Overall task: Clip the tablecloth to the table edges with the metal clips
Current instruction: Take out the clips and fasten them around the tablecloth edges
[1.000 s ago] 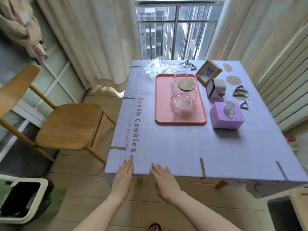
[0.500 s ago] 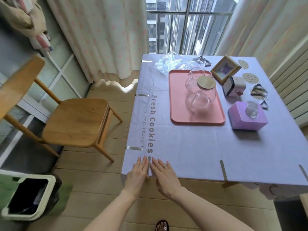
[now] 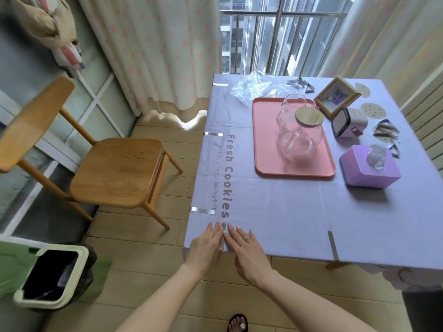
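Now the thin silver metal clip (image 3: 224, 227) straddles the surface's near edge by the near-left corner. Its long axis runs from that edge toward the far edge, over the lilac printed tablecloth (image 3: 275, 212). The left hand (image 3: 206, 245) and right hand (image 3: 244, 248) lie flat with straight fingers, just beside the clip on either side; a second ago they were further apart. Another fitted clip (image 3: 333, 245) grips the near edge, and one more (image 3: 202, 210) the left edge. A pink rectangular tray (image 3: 294, 173) and a purple tissue box (image 3: 359, 173) sit well beyond, toward the right edge.
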